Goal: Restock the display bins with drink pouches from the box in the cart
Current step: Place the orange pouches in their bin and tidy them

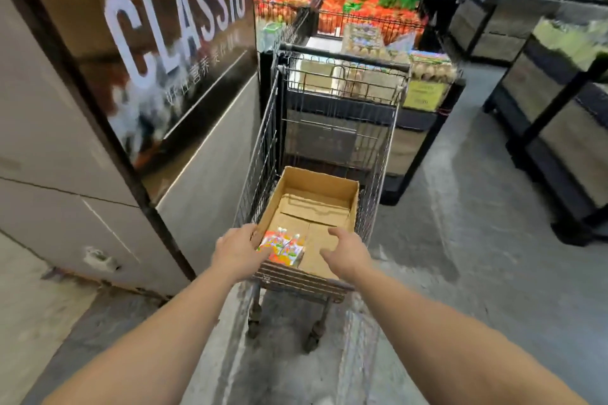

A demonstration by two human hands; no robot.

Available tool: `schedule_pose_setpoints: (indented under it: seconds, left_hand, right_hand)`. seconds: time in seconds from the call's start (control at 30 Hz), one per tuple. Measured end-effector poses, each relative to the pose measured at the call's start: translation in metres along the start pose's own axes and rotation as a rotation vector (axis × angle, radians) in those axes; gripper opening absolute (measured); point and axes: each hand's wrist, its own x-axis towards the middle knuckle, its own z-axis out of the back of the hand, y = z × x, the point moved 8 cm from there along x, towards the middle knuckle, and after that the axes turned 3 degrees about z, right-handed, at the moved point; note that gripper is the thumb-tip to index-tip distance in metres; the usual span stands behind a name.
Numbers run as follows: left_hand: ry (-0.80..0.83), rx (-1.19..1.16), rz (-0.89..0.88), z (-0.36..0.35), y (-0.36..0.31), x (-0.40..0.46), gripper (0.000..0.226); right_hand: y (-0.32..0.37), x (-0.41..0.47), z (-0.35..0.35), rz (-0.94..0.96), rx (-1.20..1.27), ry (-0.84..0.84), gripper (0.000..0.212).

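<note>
At the near end of a wire shopping cart (332, 128), an open cardboard box (316, 194) was seen, its brown bottom flaps mostly bare. Two drink pouches (283, 246), glossy and printed in orange, red, yellow and green, were lying side by side in the box's near left corner. The left hand (237, 248) was held at the box's near left edge, just beside the pouches, fingers loosely extended and nothing grasped. The right hand (346, 250) was held over the box's near right part, fingers relaxed, nothing gripped. Beyond the cart, wire display bins (368, 21) were heaped with orange and green pouches.
</note>
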Motion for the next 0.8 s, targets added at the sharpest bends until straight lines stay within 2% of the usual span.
schedule_pose_setpoints:
  seconds: [0.13,0.27,0.33,0.67,0.8]
  left_hand:
    - [0.058,-0.105,0.093,-0.013,-0.002,0.052,0.063]
    - [0.151,-0.213,0.147,-0.042,0.001,0.106,0.053]
    - [0.194,-0.219,0.159,-0.061,0.004,0.140,0.058]
    - [0.534,-0.058,0.260,-0.181,0.042,0.241,0.069]
    - [0.578,-0.019,0.330,-0.216,0.054,0.261,0.076]
  right_hand:
    - [0.003,0.081,0.001,-0.024,-0.033,0.070,0.054]
    - [-0.001,0.126,-0.039,-0.136,0.044,0.184,0.056]
    - [-0.010,0.150,-0.063,-0.183,0.064,0.225,0.056]
    - [-0.083,0.231,-0.167,-0.517,0.219,0.345,0.060]
    - [-0.118,0.256,-0.221,-0.577,0.225,0.445,0.067]
